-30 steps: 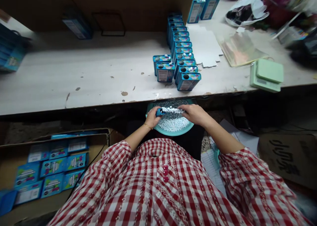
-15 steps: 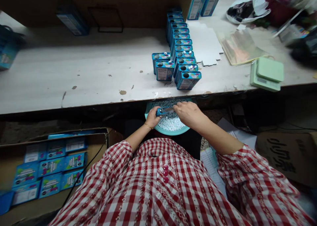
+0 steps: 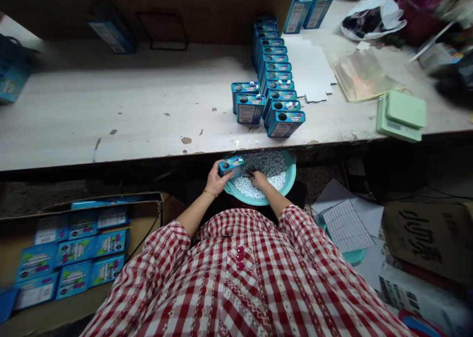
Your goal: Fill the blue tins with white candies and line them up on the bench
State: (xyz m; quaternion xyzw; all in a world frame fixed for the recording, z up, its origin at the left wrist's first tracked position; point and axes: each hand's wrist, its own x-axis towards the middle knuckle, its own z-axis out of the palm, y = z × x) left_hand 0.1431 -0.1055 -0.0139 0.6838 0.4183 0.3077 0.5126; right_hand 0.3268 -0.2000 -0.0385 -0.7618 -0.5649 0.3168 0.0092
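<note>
My left hand [image 3: 217, 178] grips a small blue rectangular tin [image 3: 231, 166] with a round opening at its top, holding it over the rim of a teal basin [image 3: 291, 179]. The basin sits in my lap, heaped with small white candies [image 3: 268, 165]. My right hand [image 3: 259, 180] rests down in those candies, its fingers partly buried, and nothing shows in it. Whether it holds any candies is hidden.
A long row of similar blue tins [image 3: 275, 76] stands on the chipped white table [image 3: 111, 110] in front of me. A pale green scale [image 3: 401, 116] is to the right. A cardboard box [image 3: 148, 205] of printed packs is at lower left, with papers [image 3: 345, 226] at lower right.
My right hand has left the tin and moved down into the candies. My left hand alone now holds the tin, which has shifted up and tilted, with no pile of candies along it.
</note>
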